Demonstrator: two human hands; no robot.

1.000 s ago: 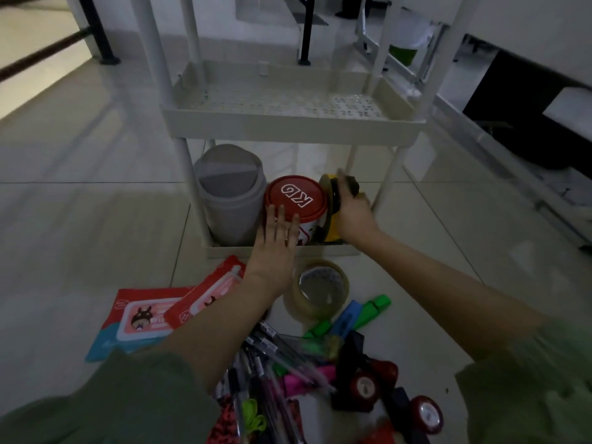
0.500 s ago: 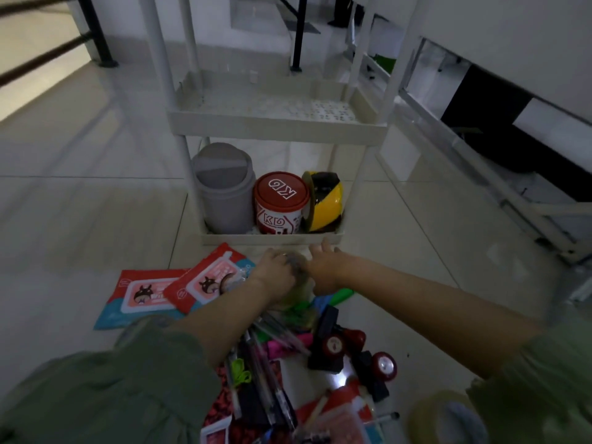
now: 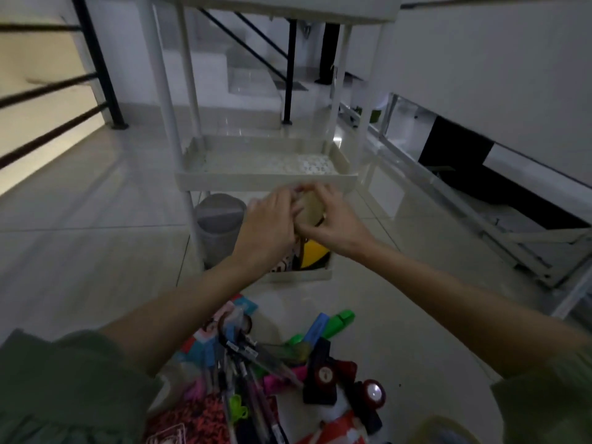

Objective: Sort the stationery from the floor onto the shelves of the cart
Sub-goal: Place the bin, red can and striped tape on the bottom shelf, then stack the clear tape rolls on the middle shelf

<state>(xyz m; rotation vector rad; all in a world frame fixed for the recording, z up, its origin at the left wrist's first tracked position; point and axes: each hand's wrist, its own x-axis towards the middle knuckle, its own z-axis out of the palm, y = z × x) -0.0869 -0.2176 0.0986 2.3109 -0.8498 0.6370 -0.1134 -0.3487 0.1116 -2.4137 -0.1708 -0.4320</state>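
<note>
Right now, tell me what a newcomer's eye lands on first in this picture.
Both hands meet at the centre, left hand and right hand holding a roll of clear tape just in front of the cart's middle shelf. Next comes the bright heap of pens and highlighters on the floor at the bottom. Behind the arms, a grey bin stands on the lowest shelf.

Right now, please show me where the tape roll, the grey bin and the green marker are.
tape roll (image 3: 310,207), head view, on its flat side.
grey bin (image 3: 221,213), head view, on its lid.
green marker (image 3: 342,318), head view, on its body.
</note>
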